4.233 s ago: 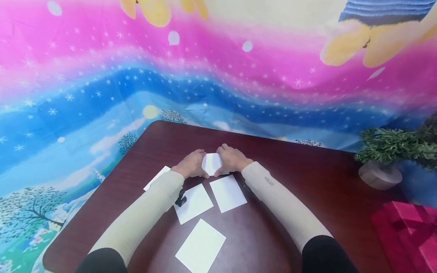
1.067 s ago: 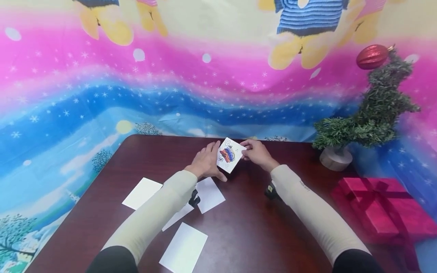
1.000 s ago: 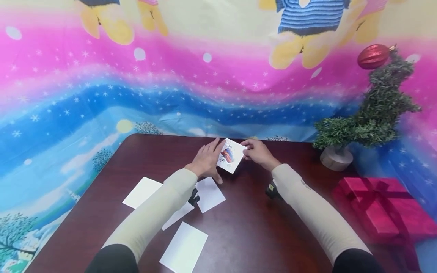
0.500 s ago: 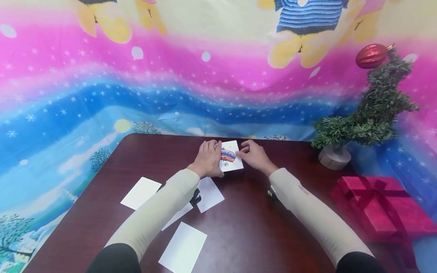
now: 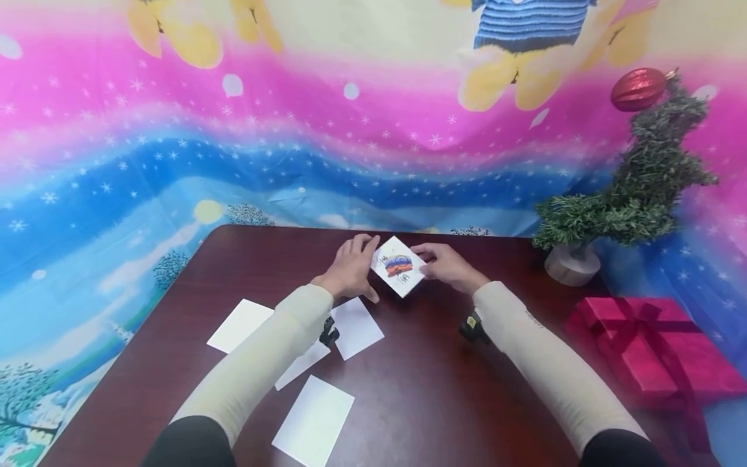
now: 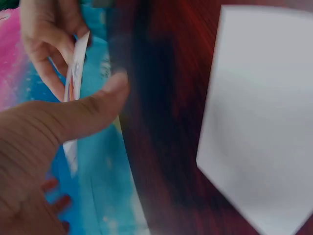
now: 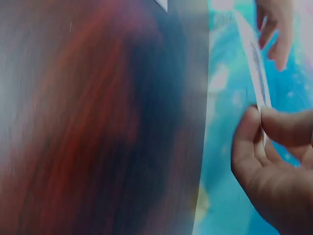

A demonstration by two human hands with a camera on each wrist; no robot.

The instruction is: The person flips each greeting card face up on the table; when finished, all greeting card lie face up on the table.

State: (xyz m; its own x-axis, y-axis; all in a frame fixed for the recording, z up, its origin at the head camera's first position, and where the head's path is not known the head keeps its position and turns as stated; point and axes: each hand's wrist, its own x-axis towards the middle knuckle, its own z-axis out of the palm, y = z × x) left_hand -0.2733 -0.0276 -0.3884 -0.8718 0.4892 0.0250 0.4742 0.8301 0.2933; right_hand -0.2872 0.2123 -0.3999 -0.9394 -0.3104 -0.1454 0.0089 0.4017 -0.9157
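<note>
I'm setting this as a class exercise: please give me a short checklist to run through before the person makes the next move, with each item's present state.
1. Right-hand grip: ok. The right hand pinches the white rectangular card between thumb and fingers.
2. Left-hand contact: cannot tell. The left hand is near the card's left corner, but touch is unclear.
3. Drawing in view: ok. The blue-and-orange drawing faces the head camera.
4. Drawings showing on the four plain white paper pieces: not ok. Their visible faces look blank.
5. Hands clear of the red ribboned gift box: ok. Both are apart from it.
</note>
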